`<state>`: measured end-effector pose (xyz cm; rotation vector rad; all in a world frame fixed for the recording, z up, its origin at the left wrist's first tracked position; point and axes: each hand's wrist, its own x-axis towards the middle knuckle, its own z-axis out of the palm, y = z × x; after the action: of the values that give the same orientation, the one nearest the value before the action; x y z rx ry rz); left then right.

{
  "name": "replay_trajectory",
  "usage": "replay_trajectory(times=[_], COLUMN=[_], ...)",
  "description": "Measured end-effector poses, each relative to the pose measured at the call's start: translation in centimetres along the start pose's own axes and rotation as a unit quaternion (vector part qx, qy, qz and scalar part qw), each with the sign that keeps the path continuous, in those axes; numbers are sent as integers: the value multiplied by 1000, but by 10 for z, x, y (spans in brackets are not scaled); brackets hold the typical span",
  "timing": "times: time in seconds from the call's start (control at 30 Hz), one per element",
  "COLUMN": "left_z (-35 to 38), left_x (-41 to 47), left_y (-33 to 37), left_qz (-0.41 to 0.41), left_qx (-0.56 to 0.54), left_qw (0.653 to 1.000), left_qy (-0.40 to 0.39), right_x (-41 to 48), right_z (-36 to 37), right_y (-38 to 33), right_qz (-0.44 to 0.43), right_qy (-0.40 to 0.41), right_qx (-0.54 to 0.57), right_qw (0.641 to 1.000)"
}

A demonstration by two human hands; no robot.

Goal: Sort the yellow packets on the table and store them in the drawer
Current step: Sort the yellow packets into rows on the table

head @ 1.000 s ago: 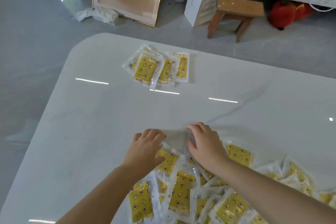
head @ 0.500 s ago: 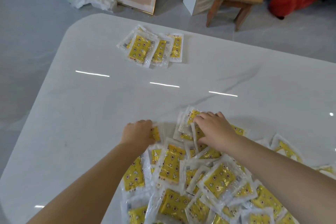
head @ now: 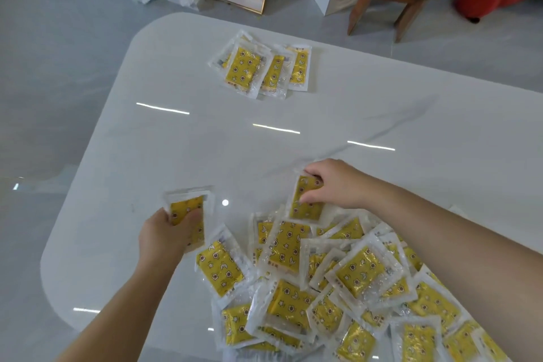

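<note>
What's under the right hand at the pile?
The right hand pinches one yellow packet at the far edge of the pile. The packet's near end overlaps other packets; whatever lies directly beneath it is covered.

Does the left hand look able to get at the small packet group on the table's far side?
Probably yes: only bare table lies between the left hand and the far packet group. But it grips a packet, so it could add to the group rather than grasp it.
</note>
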<state>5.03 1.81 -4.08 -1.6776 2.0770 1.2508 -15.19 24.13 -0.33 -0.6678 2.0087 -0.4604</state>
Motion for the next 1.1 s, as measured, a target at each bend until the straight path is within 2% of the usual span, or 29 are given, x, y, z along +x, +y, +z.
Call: replay_trajectory(times=[0.07,0.13,0.2,0.27,0.33,0.47,0.57,0.63,0.67,0.77,0.8,0.87,0.93,1.0,1.03,1.1], left_z=[-5,-1,12,28,41,60,62,60,58,50,47,42,35,30,27,24], left_x=[-7,-15,-24,-32,-41,-44,-39,-34,-33,-29,-29,-24,-18,-3,0,21], left_y=[-8,-20,-33,-40,-35,-29,-26,-26,-25,-20,-16,-9,1,22,31,61], left_qz=[-72,-166,-209,-174,-127,-100,-93,-76,-68,-52,-49,-40,-36,-29,-25,-9], left_qx=[-92,-156,-117,5,58,57,62,83,87,79,74,41,-23,-85,-112,-153], left_qw=[993,973,969,984,990,993,994,994,994,995,995,997,997,994,991,986], left_qy=[-1,-42,-58,-29,-2,8,10,-4,-13,-32,-40,-53,-59,-62,-64,-66], right_x=[-1,0,3,6,10,13,18,21,23,27,28,29,32,42,44,55], right_z=[12,33,55,70,75,75,74,70,68,64,63,60,50,27,16,-11], right_y=[-11,-16,-15,-9,-3,-1,-3,-7,-10,-22,-25,-27,-26,-20,-14,-3], right_qz=[3,11,13,3,-36,-127,-181,-191,-195,-236,-233,-209,-175,-120,-80,-4], right_qy=[-52,-93,-106,-95,-69,-49,-38,-66,-85,-120,-140,-174,-151,-80,-39,56], right_qx=[7,-7,-42,-119,-224,-329,-348,-352,-375,-489,-499,-460,-347,-192,-105,77], right_qw=[999,996,993,988,971,934,919,914,902,831,823,845,909,971,990,995])
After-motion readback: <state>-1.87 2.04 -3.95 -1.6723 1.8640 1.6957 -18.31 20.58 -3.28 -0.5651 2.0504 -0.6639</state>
